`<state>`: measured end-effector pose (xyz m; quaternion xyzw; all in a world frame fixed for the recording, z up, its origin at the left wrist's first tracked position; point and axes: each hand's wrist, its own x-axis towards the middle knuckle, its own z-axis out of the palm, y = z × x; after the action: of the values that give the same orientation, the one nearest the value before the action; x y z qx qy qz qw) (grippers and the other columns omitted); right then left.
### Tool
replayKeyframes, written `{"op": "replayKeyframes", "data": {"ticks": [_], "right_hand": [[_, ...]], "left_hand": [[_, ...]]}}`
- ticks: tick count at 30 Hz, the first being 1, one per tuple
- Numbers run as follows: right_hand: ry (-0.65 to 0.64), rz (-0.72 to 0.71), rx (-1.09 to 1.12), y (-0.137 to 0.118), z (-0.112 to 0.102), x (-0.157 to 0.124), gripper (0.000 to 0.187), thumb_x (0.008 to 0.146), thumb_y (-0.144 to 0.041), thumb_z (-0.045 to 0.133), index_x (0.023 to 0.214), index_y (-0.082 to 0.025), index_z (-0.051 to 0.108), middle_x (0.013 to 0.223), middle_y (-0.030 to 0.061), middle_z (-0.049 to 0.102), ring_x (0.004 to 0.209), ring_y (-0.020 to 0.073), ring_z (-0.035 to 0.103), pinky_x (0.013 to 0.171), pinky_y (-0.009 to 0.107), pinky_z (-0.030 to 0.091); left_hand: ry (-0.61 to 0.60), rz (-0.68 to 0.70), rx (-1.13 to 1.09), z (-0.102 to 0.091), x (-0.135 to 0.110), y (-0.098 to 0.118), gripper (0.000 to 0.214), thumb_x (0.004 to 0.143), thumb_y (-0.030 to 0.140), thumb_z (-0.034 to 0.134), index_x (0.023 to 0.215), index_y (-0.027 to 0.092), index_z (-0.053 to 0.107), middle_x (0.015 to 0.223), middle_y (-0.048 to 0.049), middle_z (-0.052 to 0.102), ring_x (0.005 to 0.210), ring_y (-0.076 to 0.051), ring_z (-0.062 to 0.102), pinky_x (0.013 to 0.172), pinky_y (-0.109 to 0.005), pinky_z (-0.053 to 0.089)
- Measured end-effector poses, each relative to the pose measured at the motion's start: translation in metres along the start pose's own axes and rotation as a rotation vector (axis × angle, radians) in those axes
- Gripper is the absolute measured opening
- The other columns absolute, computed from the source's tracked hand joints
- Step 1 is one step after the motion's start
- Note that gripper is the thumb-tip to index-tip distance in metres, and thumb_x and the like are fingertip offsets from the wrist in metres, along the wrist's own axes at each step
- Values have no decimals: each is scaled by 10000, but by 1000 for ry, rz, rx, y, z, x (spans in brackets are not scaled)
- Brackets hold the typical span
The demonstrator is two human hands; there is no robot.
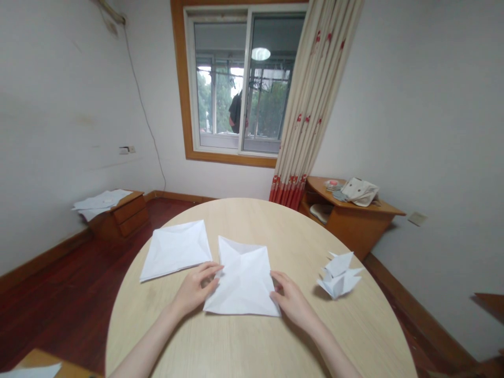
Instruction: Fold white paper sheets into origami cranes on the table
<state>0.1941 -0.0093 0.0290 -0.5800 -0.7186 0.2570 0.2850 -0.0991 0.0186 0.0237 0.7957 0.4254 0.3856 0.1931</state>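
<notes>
A creased white sheet of paper (244, 278) lies in front of me on the round table, its fold lines running towards the middle and its far edge slightly raised. My left hand (196, 287) holds the sheet's left edge, thumb and fingers curved at the border. On the opposite side, my right hand (290, 299) grips the right edge with its fingertips. To the left rests a stack of creased white paper (177, 245). Folded white paper pieces (339, 278) with pointed tips, origami-like, sit to the right of my right hand.
The round wooden table (252, 215) spans the foreground. Behind it are a window (220, 89) and a patterned curtain (303, 115). A low drawer cabinet (132, 214) with papers stands at the left; a corner desk (350, 223) holding a cloth bag (360, 191) stands at the right.
</notes>
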Motion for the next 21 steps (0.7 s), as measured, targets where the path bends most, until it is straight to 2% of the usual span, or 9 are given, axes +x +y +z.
{"op": "replayKeyframes", "data": {"ticks": [3,6,9,12,21], "right_hand": [[-14,-16,-101,1,-3,-6,518,706,-61,435,1194,-138,592,1249,129,573,1049,217,593,937,342,463],[47,-65,-244,3,-4,-8,404,810,-120,429,1158,-171,627,1249,123,586,1133,246,555,975,389,445],[96,-233,-351,7,-3,-6,353,877,-174,422,1156,-212,635,1270,99,590,1191,253,518,1009,433,421],[70,-353,-388,12,-1,-3,361,895,-182,426,1206,-223,606,1335,80,553,1242,237,486,1037,454,398],[-77,-286,-397,10,-2,-5,414,902,-203,417,1296,-213,543,1390,84,496,1281,207,455,1094,452,313]], "left_hand": [[-14,-14,42,-1,-1,-2,282,877,318,532,1108,247,677,1126,-52,662,1038,-210,621,910,-314,498],[-17,-9,95,0,-1,-4,267,887,321,520,1080,255,691,1096,-44,677,1032,-208,623,910,-316,493],[-45,10,137,0,-1,-5,253,900,321,506,1046,260,704,1065,-37,685,992,-199,634,893,-308,494],[-79,26,178,1,0,-5,255,903,324,501,1032,249,708,1045,-42,686,970,-201,633,882,-311,490],[-119,33,270,3,0,-7,290,894,335,497,1088,234,686,1020,-56,682,945,-216,624,843,-318,487]]}}
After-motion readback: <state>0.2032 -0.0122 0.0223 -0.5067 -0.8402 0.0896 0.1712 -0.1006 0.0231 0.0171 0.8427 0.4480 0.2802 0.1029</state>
